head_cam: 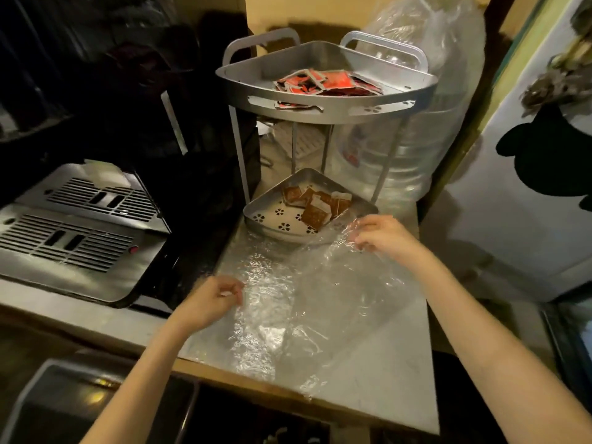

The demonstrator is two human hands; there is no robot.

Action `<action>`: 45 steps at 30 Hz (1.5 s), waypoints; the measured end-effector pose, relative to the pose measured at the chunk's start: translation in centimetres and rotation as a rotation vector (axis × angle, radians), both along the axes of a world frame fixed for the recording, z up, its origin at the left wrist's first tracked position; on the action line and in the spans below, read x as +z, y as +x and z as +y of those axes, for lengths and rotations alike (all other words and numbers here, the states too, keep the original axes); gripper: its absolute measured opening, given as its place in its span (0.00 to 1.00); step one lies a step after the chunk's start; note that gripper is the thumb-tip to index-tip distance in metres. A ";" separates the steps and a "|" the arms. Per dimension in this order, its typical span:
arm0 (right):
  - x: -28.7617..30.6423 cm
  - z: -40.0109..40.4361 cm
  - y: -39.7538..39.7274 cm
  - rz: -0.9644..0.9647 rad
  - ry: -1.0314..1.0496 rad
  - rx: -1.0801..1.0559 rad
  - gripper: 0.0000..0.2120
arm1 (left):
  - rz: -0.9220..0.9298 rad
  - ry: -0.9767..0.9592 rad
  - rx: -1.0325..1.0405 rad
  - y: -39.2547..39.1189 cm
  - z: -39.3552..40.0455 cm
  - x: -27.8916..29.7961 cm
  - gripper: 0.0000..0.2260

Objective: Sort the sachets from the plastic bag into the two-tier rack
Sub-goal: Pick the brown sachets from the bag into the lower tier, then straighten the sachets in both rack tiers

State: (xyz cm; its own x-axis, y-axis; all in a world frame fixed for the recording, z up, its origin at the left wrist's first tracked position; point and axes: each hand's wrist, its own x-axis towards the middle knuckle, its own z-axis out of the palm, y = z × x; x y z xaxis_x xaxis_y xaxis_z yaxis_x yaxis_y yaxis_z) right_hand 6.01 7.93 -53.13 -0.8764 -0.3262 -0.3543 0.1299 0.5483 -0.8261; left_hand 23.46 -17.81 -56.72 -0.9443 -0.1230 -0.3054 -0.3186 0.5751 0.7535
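With the bag point(320, 302) lying flat and see-through on the worktop point(384, 389), both my hands are on it. Head view: left hand point(213, 299) at the bag's left edge, fingers curled, grip pinching the plastic. Right hand point(382, 233) at the bag's far right corner, just beside the lower tray, fingers curled on the film; grip closed on the bag. No sachets visible inside the bag.

Rack point(323, 100) stands at the back of the worktop, just beyond the bag. Top tray holds a heap of red sachets point(323, 83); one pokes through the slot in the front wall. Lower tray point(272, 216) holds a few brown sachets point(317, 205), bunched toward its right side; the bag's far edge overlaps that tray's front right corner.

Left of the worktop: metal grille point(73, 225) with slots. Behind the rack on the right: large clear bottle point(413, 149).
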 end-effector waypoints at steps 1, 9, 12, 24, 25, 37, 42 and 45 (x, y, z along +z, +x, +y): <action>-0.2 -1.1 0.1 0.042 0.013 0.021 0.24 | 0.061 -0.112 0.005 0.1 0.2 -0.1 0.08; -1.7 -10.7 1.9 0.207 -0.115 0.108 0.16 | 0.428 -0.671 -0.011 -0.2 4.0 -2.6 0.24; -3.0 -13.0 2.4 0.343 0.028 0.230 0.16 | 0.312 -0.733 0.023 -1.0 3.8 -5.5 0.27; -10.1 -11.3 9.7 0.642 0.509 0.397 0.30 | 0.062 -0.666 0.076 -1.4 2.6 -10.2 0.36; -10.9 -11.3 9.7 0.636 0.523 0.414 0.34 | 0.044 -0.677 0.073 -1.4 2.6 -10.2 0.35; -13.6 -10.7 8.6 0.577 0.517 0.486 0.37 | -0.201 -0.751 -0.043 -2.6 2.4 -8.5 0.26; -10.6 -9.1 7.1 0.201 0.056 0.329 0.24 | -0.407 -0.972 -0.160 -5.7 3.0 -5.8 0.27; -9.5 -7.0 5.8 0.216 -0.082 0.114 0.13 | -0.494 -1.130 -0.266 -8.1 4.5 -3.2 0.23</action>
